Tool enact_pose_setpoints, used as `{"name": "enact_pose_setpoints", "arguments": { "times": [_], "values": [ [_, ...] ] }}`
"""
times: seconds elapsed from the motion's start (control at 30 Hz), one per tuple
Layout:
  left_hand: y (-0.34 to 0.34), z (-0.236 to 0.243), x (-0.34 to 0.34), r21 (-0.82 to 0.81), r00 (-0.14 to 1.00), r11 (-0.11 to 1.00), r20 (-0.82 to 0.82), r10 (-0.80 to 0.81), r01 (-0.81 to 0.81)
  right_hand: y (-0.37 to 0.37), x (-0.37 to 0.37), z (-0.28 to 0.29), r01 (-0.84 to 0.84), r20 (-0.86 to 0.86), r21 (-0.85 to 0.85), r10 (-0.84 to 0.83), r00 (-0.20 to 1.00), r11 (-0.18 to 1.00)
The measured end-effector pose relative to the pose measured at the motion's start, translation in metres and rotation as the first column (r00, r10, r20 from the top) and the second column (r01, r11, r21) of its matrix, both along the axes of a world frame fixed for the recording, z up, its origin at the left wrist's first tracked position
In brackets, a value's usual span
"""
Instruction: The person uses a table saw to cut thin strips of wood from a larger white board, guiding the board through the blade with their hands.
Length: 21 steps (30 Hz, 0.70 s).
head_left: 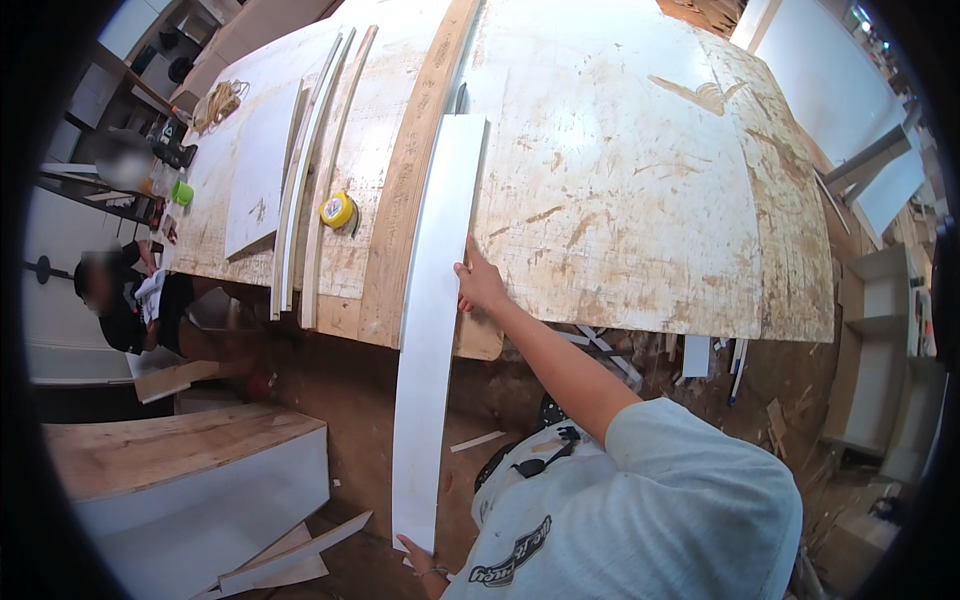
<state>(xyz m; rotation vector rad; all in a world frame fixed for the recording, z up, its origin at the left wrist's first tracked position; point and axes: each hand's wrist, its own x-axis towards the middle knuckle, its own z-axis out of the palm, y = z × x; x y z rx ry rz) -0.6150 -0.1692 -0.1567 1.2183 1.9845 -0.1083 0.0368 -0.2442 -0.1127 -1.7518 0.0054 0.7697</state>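
A long, narrow white board lies along a wooden fence strip on the worktable, its near end jutting past the table's front edge. My right hand grips the board's right edge about midway, at the table edge, fingers curled over its top face. Down at the near end, my left hand clasps the board, thumb on top; its other fingers are mostly hidden beneath. Just past the far end stands a thin dark upright piece, like a saw's blade or splitter.
Left on the worktable lie a yellow tape measure, long strips, a white panel, a green cup and a drill. Another person sits far left. A white box-like cabinet and offcuts occupy the floor.
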Motion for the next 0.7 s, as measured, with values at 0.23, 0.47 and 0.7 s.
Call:
{"name": "enact_pose_setpoints", "arguments": {
  "times": [0.23, 0.47, 0.7],
  "values": [
    [0.003, -0.013, 0.049, -0.019, 0.999, 1.000, 0.048, 0.007, -0.006, 0.007, 0.058, -0.007, 0.066, 0.083, 0.028, -0.068, 0.994, 0.997],
    [-0.008, -0.014, 0.111, -0.070, 0.749, 0.965, 0.618, 0.240, -0.251, 0.022, 0.116, -0.026, 0.148, 0.124, -0.038, -0.143, 0.982, 0.988],
    [-0.011, -0.004, 0.124, -0.114, 0.562, 0.974, 0.801, 0.207, -0.197, 0.015, 0.044, -0.072, 0.121, 0.530, -0.174, -0.011, 0.848, 0.977]
  ]
}}
